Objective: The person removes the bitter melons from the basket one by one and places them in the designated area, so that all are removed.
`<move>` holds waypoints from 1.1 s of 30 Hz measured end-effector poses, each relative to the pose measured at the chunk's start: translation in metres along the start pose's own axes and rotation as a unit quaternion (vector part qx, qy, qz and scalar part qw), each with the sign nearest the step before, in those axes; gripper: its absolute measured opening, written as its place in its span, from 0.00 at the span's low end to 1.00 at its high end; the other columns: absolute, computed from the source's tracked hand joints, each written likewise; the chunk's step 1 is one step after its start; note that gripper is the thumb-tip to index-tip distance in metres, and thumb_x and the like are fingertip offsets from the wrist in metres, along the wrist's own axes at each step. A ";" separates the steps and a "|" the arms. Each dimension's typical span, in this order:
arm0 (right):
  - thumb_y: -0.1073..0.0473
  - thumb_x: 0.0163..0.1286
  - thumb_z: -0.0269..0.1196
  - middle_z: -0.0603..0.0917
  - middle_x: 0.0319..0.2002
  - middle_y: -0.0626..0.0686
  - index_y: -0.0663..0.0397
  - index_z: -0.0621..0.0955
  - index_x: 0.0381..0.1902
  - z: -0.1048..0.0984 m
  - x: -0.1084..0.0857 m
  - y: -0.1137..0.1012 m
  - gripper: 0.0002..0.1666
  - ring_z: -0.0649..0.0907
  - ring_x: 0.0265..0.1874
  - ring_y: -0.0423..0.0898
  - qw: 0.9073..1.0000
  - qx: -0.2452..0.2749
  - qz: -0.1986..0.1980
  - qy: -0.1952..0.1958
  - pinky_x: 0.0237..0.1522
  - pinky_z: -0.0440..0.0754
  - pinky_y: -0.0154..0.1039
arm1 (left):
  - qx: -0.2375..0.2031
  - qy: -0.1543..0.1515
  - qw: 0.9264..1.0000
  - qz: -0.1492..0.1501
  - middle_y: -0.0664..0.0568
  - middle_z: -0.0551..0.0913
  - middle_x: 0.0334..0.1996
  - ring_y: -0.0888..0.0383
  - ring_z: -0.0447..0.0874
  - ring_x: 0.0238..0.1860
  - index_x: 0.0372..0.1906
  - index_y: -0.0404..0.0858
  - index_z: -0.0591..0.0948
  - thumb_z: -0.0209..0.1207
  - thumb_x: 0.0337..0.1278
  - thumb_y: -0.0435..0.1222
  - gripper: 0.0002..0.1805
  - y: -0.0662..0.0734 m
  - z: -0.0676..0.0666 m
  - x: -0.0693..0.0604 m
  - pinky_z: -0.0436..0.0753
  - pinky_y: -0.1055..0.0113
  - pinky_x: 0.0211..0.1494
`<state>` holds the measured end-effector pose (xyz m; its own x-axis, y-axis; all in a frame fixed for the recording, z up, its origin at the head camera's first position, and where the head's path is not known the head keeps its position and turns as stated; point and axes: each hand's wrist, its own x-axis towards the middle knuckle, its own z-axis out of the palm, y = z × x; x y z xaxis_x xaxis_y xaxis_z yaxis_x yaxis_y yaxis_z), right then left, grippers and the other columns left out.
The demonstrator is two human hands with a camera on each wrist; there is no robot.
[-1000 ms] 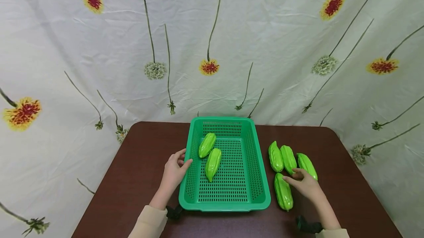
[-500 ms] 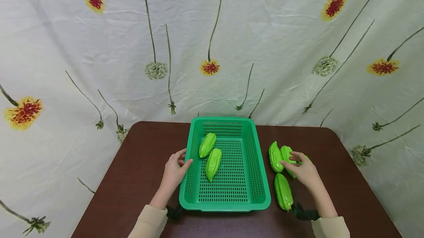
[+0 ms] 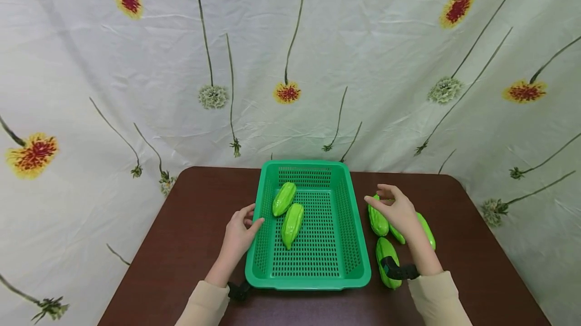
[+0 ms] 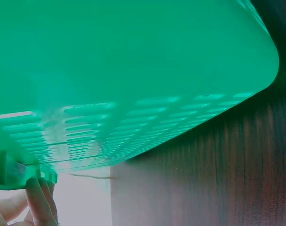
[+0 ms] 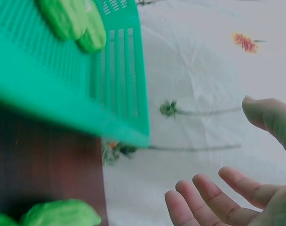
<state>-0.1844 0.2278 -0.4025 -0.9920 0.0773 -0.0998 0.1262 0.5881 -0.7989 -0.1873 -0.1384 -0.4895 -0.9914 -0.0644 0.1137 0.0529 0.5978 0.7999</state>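
In the head view, my left hand (image 3: 238, 232) holds the left rim of a green plastic basket (image 3: 308, 284), thumb over the edge. Its fingers also show at the rim in the left wrist view. Two bright green ridged gourds, like bitter melons, lie in the basket: one upper gourd (image 3: 284, 199) and one lower gourd (image 3: 292, 225). Several more lie on the table to the right, among them a near gourd (image 3: 384, 250) and a far gourd (image 3: 378, 221). My right hand (image 3: 401, 212) hovers over that group, partly hiding it. The right wrist view shows its fingers (image 5: 211, 190) spread, holding nothing.
The dark brown table (image 3: 204, 205) has rounded far corners. Behind it hangs a white cloth (image 3: 254, 38) printed with flowers. A black strap (image 3: 399, 269) sits on the right wrist, above the near gourd.
My right hand has moved away from me and leftward over the gourds, from beside the near one to above the far one. The left hand, basket and gourds have stayed put.
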 end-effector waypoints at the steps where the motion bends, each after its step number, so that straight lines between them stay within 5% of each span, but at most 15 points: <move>1: 0.40 0.69 0.62 0.72 0.65 0.63 0.54 0.65 0.72 0.002 0.001 -0.004 0.42 0.74 0.63 0.61 1.000 0.005 -0.003 -0.001 0.60 0.74 0.56 | 0.000 0.000 1.000 0.000 0.37 0.79 0.48 0.50 0.78 0.41 0.65 0.29 0.74 0.64 0.62 0.35 0.28 0.000 0.000 0.000 0.77 0.63 0.38; 16: 0.44 0.67 0.65 0.75 0.64 0.60 0.52 0.68 0.71 0.064 0.023 -0.042 0.39 0.78 0.60 0.59 0.998 0.030 -0.052 -0.019 0.53 0.80 0.54 | -0.006 -0.001 1.000 -0.002 0.38 0.79 0.49 0.50 0.78 0.41 0.65 0.30 0.73 0.64 0.63 0.35 0.28 0.003 -0.001 -0.002 0.78 0.62 0.39; 33: 0.45 0.64 0.69 0.74 0.60 0.62 0.59 0.69 0.68 0.129 0.030 -0.068 0.42 0.80 0.54 0.60 0.998 0.024 -0.055 -0.012 0.48 0.81 0.51 | -0.005 0.001 1.000 -0.003 0.37 0.79 0.49 0.51 0.78 0.39 0.65 0.30 0.74 0.64 0.62 0.35 0.27 0.003 -0.001 0.000 0.77 0.64 0.37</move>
<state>-0.2234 0.0862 -0.4275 -0.9997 -0.0054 -0.0249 0.0178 0.5529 -0.8331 -0.1866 -0.1372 -0.4863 -0.9915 -0.0702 0.1099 0.0476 0.5897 0.8062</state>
